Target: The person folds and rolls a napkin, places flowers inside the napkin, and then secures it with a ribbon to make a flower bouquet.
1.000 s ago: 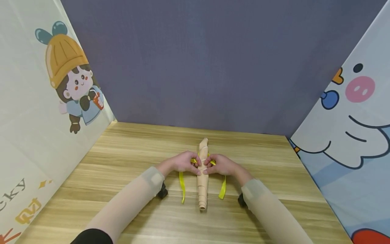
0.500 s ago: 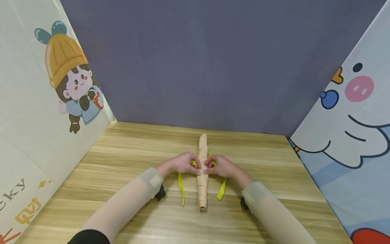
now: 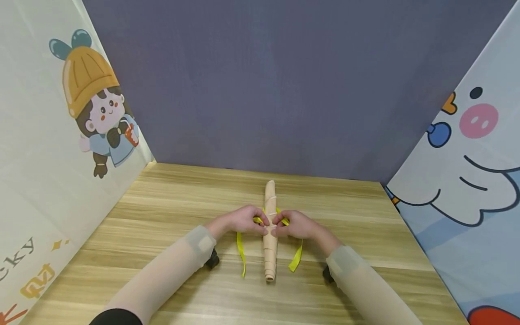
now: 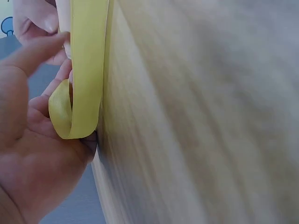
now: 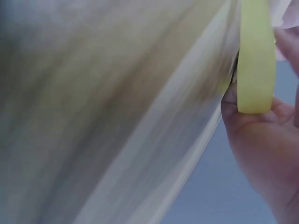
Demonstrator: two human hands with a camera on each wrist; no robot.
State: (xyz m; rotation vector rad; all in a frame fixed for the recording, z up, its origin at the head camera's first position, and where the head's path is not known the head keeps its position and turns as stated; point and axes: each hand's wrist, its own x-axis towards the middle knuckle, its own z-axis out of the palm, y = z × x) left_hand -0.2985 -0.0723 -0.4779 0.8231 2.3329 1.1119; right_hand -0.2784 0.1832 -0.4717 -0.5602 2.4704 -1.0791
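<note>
A long beige roll of sheet material (image 3: 270,253) lies lengthwise on the table, its near end showing a spiral of layers. My left hand (image 3: 245,220) grips it from the left, thumb and fingertips on its side around mid-length. From the right, my right hand (image 3: 298,224) holds it the same way, facing the left one. Flat yellow ribbon comes out on both sides of the roll. Its left tail (image 3: 240,248) and right tail (image 3: 295,261) trail on the table. In the left wrist view the ribbon (image 4: 88,60) bends back in a loop at the fingers.
The wood-grain table (image 3: 174,189) ends at a grey-purple backdrop (image 3: 268,90). A printed white panel (image 3: 32,135) borders it on the left, another (image 3: 459,180) on the right. Dark wrist cameras (image 3: 213,258) hang below the sleeves.
The roll's far end, which leaned right one second ago, now points straighter back. The right ribbon tail has shifted slightly nearer. Both hands keep their hold almost in place.
</note>
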